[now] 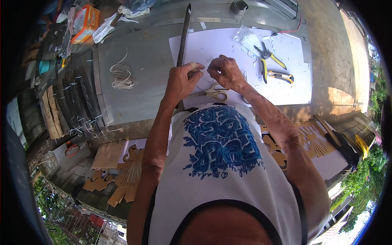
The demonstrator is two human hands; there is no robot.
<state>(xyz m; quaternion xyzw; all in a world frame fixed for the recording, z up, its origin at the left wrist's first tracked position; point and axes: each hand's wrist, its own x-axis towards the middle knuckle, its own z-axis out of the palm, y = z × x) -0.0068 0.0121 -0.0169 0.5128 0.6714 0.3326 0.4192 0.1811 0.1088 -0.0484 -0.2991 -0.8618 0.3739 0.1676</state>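
My left hand is closed in a pinch above a white sheet; a light wrap circles one finger. Facing it a short way to the right, my right hand is curled with its fingertips together. What lies between the fingertips of either hand is too small to make out. A long dark bar runs from the far side down behind my left hand. Just below my hands lie scissors with pale handles. To the right are black-and-yellow pliers and a yellow utility knife.
A clear bag of small white pieces lies beyond the pliers, among scattered bits. A bundle of white cord rests on the grey table. Dark strips and an orange box are at left; brown ornate cutouts lie behind me.
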